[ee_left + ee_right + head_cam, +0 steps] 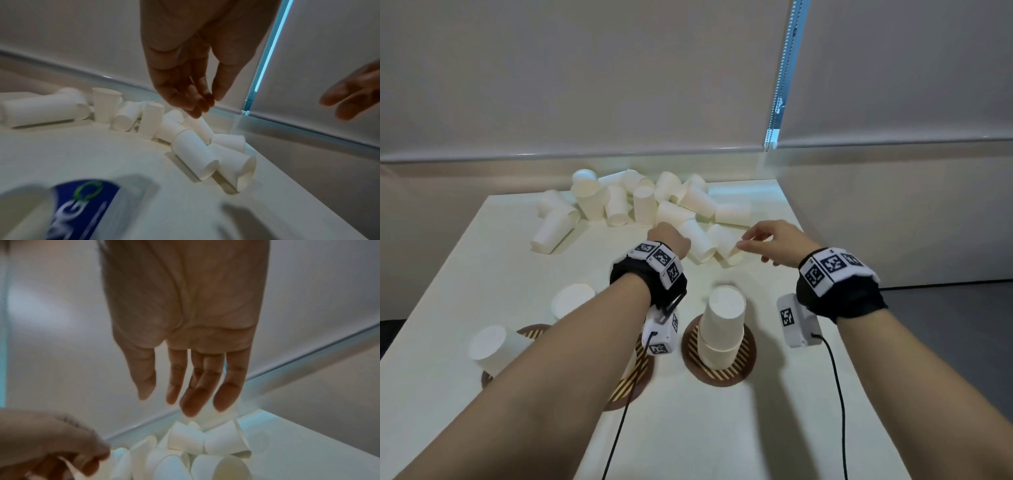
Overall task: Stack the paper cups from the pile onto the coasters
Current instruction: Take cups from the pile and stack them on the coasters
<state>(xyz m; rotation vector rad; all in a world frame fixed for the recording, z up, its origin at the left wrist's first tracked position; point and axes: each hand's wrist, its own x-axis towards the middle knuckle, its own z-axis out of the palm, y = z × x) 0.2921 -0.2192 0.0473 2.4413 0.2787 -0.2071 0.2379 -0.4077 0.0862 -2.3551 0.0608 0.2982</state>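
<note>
Both hands hover empty over the pile (640, 202) (fingers loose): left hand (667, 238), right hand (774, 241).

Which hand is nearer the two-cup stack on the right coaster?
Right, marginally. The right hand hovers beyond the stack, slightly right; the left hand reaches the pile farther left.

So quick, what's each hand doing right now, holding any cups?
Left hand: open, fingers loosely bunched above the pile, holding nothing.
Right hand: open, fingers straight, holding nothing.
</note>
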